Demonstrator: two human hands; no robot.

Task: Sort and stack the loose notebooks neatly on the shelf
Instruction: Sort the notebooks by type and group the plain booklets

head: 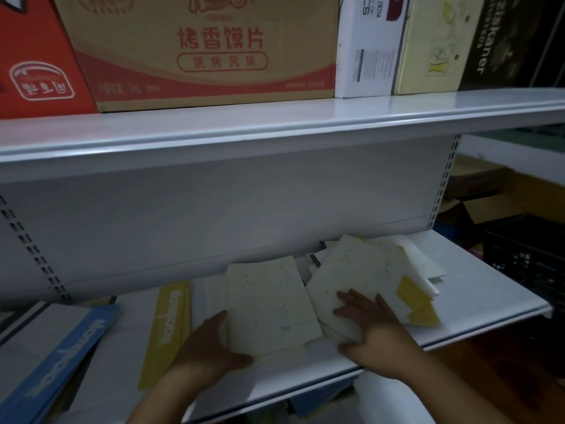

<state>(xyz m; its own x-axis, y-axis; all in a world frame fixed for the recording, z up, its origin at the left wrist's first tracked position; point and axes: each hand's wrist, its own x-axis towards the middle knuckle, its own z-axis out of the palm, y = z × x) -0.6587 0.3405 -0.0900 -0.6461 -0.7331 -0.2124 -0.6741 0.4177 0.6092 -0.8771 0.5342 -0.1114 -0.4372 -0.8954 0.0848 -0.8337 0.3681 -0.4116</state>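
Loose notebooks lie across a white metal shelf (477,319). My left hand (208,350) grips the lower left corner of a pale speckled notebook (269,304) in the middle. My right hand (373,328) holds the near edge of a second pale speckled notebook (354,276), tilted, thumb underneath and fingers on top. That one rests on a messy pile of white and yellow-striped notebooks (419,298) at the right. A yellow-spined notebook (166,328) and a blue-spined notebook (67,353) lie at the left.
An upper shelf (275,127) overhangs closely, loaded with a brown carton (201,50), a red box (33,62) and white, yellow and black boxes. A black crate (532,258) and open cartons stand to the right beyond the shelf end.
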